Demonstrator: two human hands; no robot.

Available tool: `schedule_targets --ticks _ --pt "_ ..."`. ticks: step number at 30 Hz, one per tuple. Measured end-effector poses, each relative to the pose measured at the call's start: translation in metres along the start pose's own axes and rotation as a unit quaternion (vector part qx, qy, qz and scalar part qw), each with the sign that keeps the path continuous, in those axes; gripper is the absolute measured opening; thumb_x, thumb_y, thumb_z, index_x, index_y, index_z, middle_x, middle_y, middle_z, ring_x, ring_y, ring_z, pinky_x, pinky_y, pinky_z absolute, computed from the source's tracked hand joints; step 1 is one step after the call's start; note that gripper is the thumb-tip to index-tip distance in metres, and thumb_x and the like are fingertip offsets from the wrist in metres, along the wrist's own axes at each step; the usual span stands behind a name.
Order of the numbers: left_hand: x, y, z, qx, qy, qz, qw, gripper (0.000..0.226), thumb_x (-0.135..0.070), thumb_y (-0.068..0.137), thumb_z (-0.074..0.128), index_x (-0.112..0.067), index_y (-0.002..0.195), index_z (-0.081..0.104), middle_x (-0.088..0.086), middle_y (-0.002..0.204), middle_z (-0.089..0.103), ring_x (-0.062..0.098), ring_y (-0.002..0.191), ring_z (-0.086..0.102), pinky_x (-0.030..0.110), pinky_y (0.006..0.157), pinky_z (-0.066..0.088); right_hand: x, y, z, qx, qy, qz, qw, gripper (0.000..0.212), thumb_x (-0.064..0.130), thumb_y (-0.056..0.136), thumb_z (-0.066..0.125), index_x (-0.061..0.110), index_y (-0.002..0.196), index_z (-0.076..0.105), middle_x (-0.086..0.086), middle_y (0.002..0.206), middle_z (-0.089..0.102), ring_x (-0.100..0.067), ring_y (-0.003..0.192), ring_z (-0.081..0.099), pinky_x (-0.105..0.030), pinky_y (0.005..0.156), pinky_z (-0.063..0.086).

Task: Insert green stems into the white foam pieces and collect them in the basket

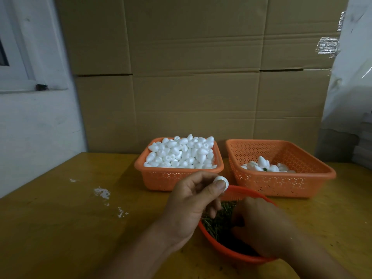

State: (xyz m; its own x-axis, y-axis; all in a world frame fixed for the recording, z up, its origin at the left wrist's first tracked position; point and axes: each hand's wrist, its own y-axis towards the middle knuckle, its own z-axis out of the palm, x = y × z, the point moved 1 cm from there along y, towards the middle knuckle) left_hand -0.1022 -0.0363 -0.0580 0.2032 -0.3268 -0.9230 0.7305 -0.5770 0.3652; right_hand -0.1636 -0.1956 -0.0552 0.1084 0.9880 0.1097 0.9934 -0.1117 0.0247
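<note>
Now the left hand (193, 200) pinches one white foam piece (281, 181) between thumb and forefinger, lifted above the far rim of the round red bowl (237, 253). Its long axis runs roughly from 9 to 3 o'clock, and the end at 9 o'clock looks blunt; I cannot tell if the hole for the stem is on this end. The right hand (261, 226) is down inside the bowl, at about 4 o'clock from the foam piece and near to it, with curled fingers among the green stems (217, 220). Whether it already holds a stem, I cannot tell, because the hand itself covers the fingertips.

In my judgement, the coming move depends on this: the stem must travel up toward 10 o'clock, from the bowl to the foam piece, and must be lined up with the long axis of the piece. The right hand is the nearer one to the stems.

On the counter (60, 228), at 12 o'clock from the hands, the left basket (153, 178) is heaped with bare foam pieces. At 1 o'clock, just beside it, the right basket (291, 186) holds only a few pieces on its bottom, with a little green showing between them, so collecting seems at an early stage.
</note>
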Motion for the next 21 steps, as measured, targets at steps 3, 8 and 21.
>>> schedule_targets --ticks 3,8,21 --pt "-0.001 -0.001 0.000 -0.008 -0.039 -0.023 0.999 0.025 -0.031 0.079 0.076 -0.021 0.101 0.066 0.006 0.075 0.063 0.015 0.060 0.055 0.023 0.048 0.040 0.000 -0.001 0.000 -0.009 0.012 0.001 1.000 0.016 0.037 0.087 0.063 0.026 0.095 0.071 0.009 0.096 0.069 -0.012 0.089 0.065 -0.034 0.080 0.058" --pt "-0.002 -0.003 0.000 -0.008 -0.017 -0.042 0.999 0.014 -0.040 0.090 0.068 -0.027 0.089 0.063 0.004 0.068 0.055 0.012 0.053 0.049 0.021 0.044 0.034 -0.003 -0.001 0.000 -0.028 0.049 -0.001 0.998 0.011 0.035 0.087 0.065 0.026 0.091 0.070 0.008 0.094 0.068 -0.012 0.086 0.065 -0.034 0.079 0.058" --pt "0.000 0.000 -0.002 -0.048 -0.076 -0.102 0.991 0.040 -0.049 0.090 0.056 -0.012 0.086 0.071 0.002 0.057 0.045 0.008 0.042 0.035 0.019 0.038 0.020 -0.005 -0.012 -0.010 -0.233 0.244 -0.061 0.939 0.007 0.032 0.085 0.076 0.034 0.091 0.076 0.016 0.080 0.073 0.001 0.074 0.066 -0.019 0.068 0.053"
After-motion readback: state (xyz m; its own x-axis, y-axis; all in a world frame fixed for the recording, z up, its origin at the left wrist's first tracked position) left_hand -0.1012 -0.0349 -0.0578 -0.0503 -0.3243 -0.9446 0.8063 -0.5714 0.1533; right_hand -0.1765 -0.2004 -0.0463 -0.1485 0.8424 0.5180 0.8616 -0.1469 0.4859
